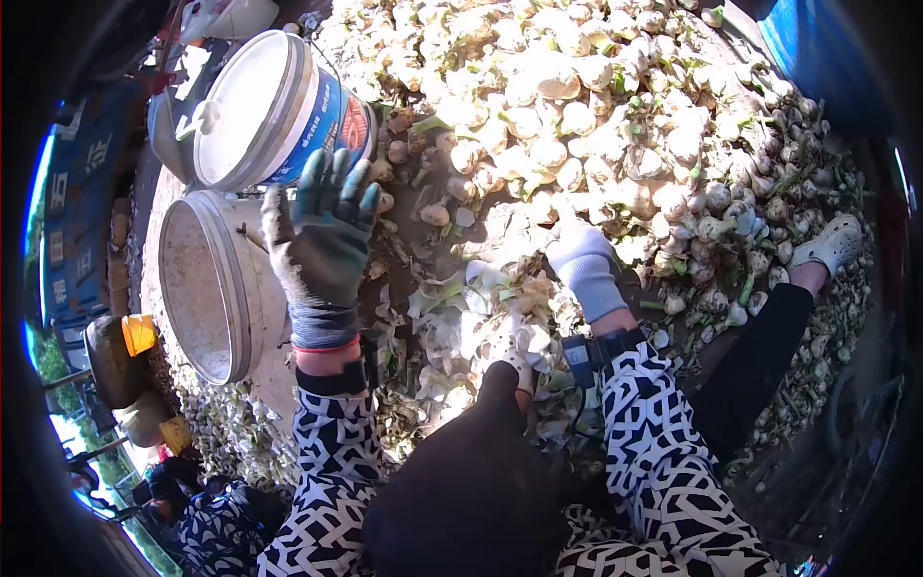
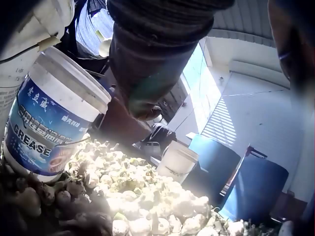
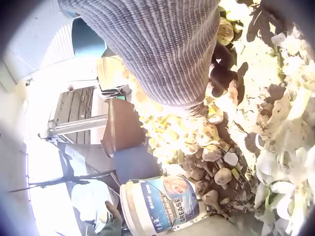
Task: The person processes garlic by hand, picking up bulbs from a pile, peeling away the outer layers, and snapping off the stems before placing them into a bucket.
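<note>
My left hand (image 1: 322,236), in a dark glove with greenish fingertips, is raised beside the buckets with its fingers extended and nothing in it. Just beyond its fingertips stands a white and blue bucket labelled GREASE (image 2: 44,123). An uncovered white bucket (image 1: 231,288) is left of the hand, dirty inside. My right hand (image 1: 585,269), in a pale knitted glove (image 3: 162,54), reaches down at the near edge of a big heap of garlic bulbs (image 1: 577,96). Glare and the back of the glove hide its fingers, so I cannot tell whether it holds a bulb.
Papery skins and leaves (image 1: 461,308) lie between my hands, near a foot in a light clog (image 1: 514,348). Another clog (image 1: 829,248) stands at the heap's right side. Blue barrels (image 2: 256,187) and a small white bucket (image 2: 177,162) stand behind the heap.
</note>
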`<control>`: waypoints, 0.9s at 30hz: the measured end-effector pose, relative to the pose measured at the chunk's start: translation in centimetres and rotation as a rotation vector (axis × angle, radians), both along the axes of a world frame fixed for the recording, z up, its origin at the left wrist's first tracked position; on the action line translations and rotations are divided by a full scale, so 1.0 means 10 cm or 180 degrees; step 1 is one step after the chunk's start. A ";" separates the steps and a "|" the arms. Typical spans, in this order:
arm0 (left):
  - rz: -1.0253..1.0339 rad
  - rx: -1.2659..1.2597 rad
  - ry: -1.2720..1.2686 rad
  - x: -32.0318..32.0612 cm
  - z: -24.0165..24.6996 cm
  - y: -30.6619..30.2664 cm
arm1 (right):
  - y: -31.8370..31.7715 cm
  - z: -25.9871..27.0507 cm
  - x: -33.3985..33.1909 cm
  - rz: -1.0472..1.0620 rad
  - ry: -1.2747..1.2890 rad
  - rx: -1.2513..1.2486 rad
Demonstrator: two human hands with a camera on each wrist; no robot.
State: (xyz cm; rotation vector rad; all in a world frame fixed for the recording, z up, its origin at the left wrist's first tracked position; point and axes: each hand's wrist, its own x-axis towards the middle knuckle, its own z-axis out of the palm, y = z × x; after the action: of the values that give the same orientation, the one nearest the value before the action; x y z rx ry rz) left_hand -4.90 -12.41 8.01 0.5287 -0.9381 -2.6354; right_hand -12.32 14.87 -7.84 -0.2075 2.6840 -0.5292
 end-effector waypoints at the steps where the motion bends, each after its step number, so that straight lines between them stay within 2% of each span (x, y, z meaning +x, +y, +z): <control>1: -0.0233 -0.0391 -0.0445 0.06 -0.30 0.20 | -0.09 0.01 -0.18 0.0328 -0.0106 0.0150; 2: -0.0619 -0.1358 -0.0679 0.16 -0.48 0.47 | -0.16 -0.05 -0.29 0.0302 -0.0287 0.0258; 3: -0.1009 -0.1793 -0.0532 0.28 -0.85 0.56 | -0.20 -0.08 -0.35 0.0282 -0.0461 0.0380; 4: -0.1177 -0.2010 -0.0773 0.30 -0.80 0.79 | -0.17 -0.07 -0.35 0.0338 -0.0457 0.0408; 5: -0.1342 -0.2212 -0.1025 0.31 -0.74 0.98 | -0.10 -0.03 -0.31 0.0086 -0.0598 -0.0574; 6: -0.1382 -0.3015 -0.0916 0.33 -0.84 1.02 | -0.03 0.02 -0.24 -0.0188 -0.0744 -0.1553; 7: -0.1420 -0.3834 -0.0771 0.31 -0.94 1.05 | 0.02 0.15 -0.17 -0.0156 -0.0732 -0.1528; 9: -0.1378 -0.3861 -0.0683 0.27 -0.85 1.12 | 0.14 0.50 0.05 -0.0880 -0.1992 -0.3387; 10: -0.1434 -0.3895 -0.0580 0.27 -0.83 1.14 | 0.14 0.64 0.19 -0.1210 -0.1921 -0.3529; 11: -0.1486 -0.3941 -0.0465 0.26 -0.79 1.16 | 0.19 0.65 0.25 -0.1242 -0.1873 -0.3664; 13: -0.1299 -0.3855 -0.0357 0.29 -0.70 1.21 | 0.19 0.70 0.35 -0.0908 -0.1119 -0.3007; 15: -0.0928 -0.4161 0.0067 0.33 -0.67 1.27 | 0.03 0.84 0.52 -0.1025 -0.0723 -0.3378; 16: -0.0848 -0.4193 0.0101 0.35 -0.66 1.30 | 0.06 0.87 0.51 -0.0965 -0.0840 -0.2997; 21: -0.1143 -0.3434 -0.0243 0.39 -0.56 1.23 | 0.20 0.86 0.52 -0.0833 -0.1121 -0.3023; 23: -0.1361 -0.0959 -0.0610 0.41 -0.62 1.20 | 0.22 1.06 0.53 -0.0489 -0.1097 -0.2775; 24: -0.1565 -0.0487 -0.0698 0.38 -0.62 1.14 | 0.27 1.08 0.52 -0.0455 -0.1398 -0.2679; 25: -0.1571 -0.0480 -0.0728 0.38 -0.61 1.11 | 0.30 1.12 0.52 -0.0471 -0.1426 -0.2679; 27: -0.2499 -0.4147 -0.0851 0.42 -0.59 1.04 | 0.33 1.18 0.53 -0.0474 -0.2626 -0.2969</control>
State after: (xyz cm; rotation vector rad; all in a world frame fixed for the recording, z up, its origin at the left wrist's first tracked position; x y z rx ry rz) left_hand -0.69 -2.03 2.12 0.1399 -2.9802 -1.7214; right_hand -7.06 18.19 3.99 -0.0160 1.5164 -1.4948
